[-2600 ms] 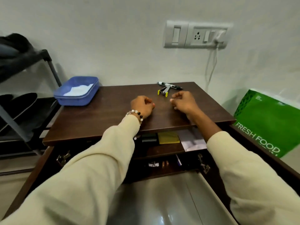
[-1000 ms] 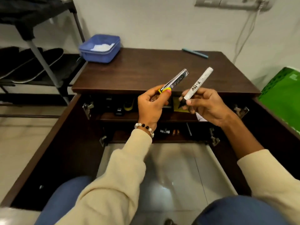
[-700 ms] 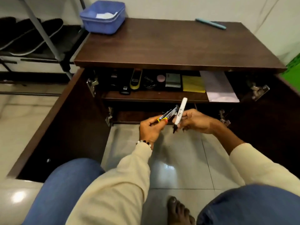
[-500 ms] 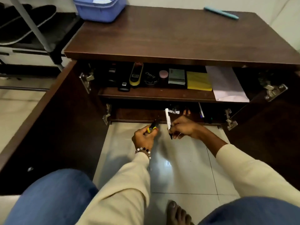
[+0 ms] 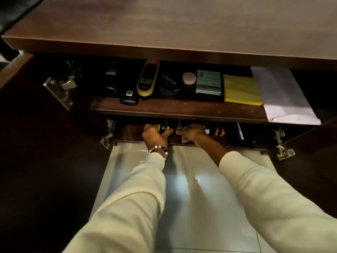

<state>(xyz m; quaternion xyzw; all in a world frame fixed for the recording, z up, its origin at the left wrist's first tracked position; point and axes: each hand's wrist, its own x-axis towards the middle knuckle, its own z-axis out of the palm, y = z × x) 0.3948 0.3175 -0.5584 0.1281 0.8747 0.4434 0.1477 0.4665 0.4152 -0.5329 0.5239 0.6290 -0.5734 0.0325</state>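
Left hand [image 5: 155,135], curled round the yellow-black cutter [image 5: 162,127], and right hand [image 5: 193,134], pinching the marker [image 5: 179,127], have dropped into the lower shelf [image 5: 131,133]; release likely next.

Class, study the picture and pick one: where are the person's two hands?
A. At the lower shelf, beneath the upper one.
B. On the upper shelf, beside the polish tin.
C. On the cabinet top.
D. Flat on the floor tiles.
A: the left hand, gripping a yellow-black cutter, and the right hand, gripping a marker, both reach into the lower shelf, under the upper shelf.
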